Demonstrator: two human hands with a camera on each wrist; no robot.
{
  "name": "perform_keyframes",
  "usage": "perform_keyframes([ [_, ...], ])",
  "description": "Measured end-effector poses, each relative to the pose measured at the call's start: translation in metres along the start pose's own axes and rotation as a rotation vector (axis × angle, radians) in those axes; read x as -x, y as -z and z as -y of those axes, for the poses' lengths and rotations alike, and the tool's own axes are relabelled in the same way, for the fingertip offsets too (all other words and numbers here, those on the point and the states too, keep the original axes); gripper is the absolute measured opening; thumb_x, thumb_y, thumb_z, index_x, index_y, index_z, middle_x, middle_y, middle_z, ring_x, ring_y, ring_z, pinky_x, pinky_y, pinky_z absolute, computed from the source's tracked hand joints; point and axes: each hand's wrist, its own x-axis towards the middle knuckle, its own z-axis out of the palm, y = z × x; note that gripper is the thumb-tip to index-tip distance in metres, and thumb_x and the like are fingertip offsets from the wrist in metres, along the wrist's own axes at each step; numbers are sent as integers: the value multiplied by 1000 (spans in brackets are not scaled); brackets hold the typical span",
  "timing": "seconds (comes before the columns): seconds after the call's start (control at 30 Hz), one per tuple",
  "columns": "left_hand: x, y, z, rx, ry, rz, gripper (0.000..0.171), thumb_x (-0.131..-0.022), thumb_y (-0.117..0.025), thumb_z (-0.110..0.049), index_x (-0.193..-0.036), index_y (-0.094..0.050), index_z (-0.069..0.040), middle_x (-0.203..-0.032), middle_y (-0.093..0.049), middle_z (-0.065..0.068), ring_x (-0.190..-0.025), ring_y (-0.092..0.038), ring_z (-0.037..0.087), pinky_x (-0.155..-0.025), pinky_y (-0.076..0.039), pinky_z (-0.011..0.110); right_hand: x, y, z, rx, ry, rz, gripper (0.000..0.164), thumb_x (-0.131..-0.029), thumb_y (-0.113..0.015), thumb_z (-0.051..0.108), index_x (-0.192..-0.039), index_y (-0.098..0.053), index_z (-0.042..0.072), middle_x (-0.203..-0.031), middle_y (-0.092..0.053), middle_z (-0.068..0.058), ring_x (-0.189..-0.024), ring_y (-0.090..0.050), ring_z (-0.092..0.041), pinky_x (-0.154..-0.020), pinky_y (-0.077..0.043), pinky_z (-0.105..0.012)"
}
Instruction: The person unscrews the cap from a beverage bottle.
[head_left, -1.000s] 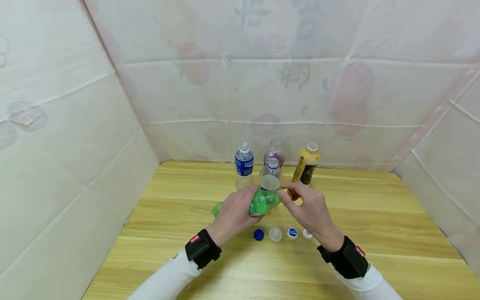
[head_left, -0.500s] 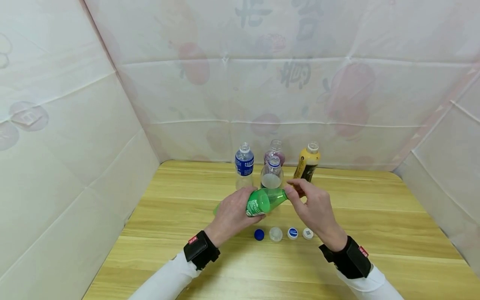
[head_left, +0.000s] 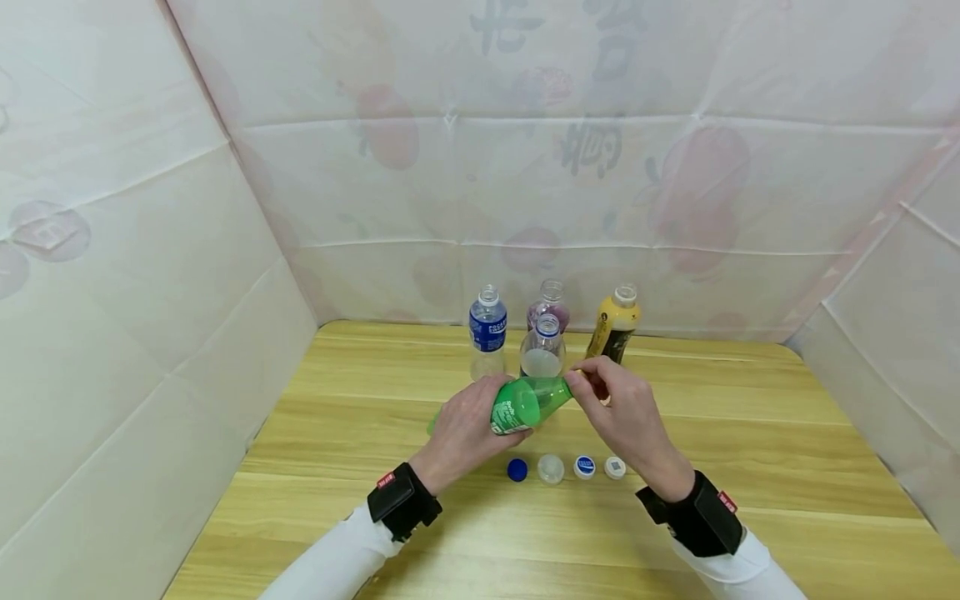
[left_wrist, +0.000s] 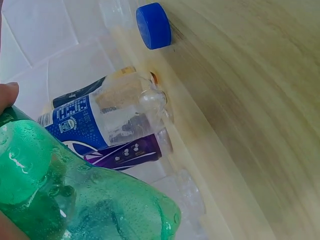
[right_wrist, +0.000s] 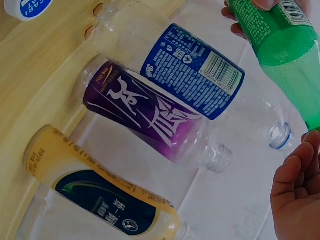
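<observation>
My left hand (head_left: 467, 417) grips a green soda bottle (head_left: 517, 407) round its body and holds it tilted on its side above the table, neck to the right. Fingers and thumb of my right hand (head_left: 626, 417) pinch the bottle's cap end; the cap itself is mostly hidden behind them. In the right wrist view, the green bottle's shoulder (right_wrist: 295, 75) narrows toward my curled right fingers (right_wrist: 297, 170). Its base (left_wrist: 167, 220) shows in the left wrist view, with droplets on the plastic. Just behind it stands a clear bottle (head_left: 542, 360) with a blue neck ring.
Further back stand a blue-labelled bottle (head_left: 488, 329), a purple-labelled bottle (head_left: 548, 310) and a yellow bottle (head_left: 617, 325), all uncapped. In front, a blue cap (head_left: 517, 470), a clear cap (head_left: 551, 468) and two white caps (head_left: 585, 467) lie in a row on the wooden table (head_left: 750, 433).
The green bottle's neck and my right hand have shifted slightly right and the bottle has turned a little, mostly in the first half second. The rightmost white cap has come into full view.
</observation>
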Motion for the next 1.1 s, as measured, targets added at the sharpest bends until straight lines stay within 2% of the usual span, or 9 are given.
perform_keyframes([
  [0.37, 3, 1, 1, 112, 46, 61, 74, -76, -94, -31, -134, -54, -7, -117, -69, 7, -99, -68, 18, -83, -60, 34, -1, -1, -1, 22, 58, 19, 48, -109, -47, 43, -102, -69, 1, -82, -60, -1, -70, -52, -8, -55, -47, -25],
  [0.73, 4, 0, 3, 195, 82, 97, 73, -77, -93, -29, -134, -55, -6, -115, -69, 6, -97, -68, 17, -81, -59, 33, -1, 0, -3, 22, 77, 45, 49, -110, -45, 44, -106, -67, 1, -88, -61, -3, -75, -56, -10, -62, -49, -24],
  [1.1, 4, 1, 2, 259, 143, 184, 76, -80, -91, -33, -139, -52, -7, -118, -68, 5, -98, -66, 17, -81, -57, 30, 0, 0, -6, 35, 121, 63, 52, -110, -42, 45, -107, -67, -1, -90, -62, -4, -78, -58, -12, -62, -52, -30],
])
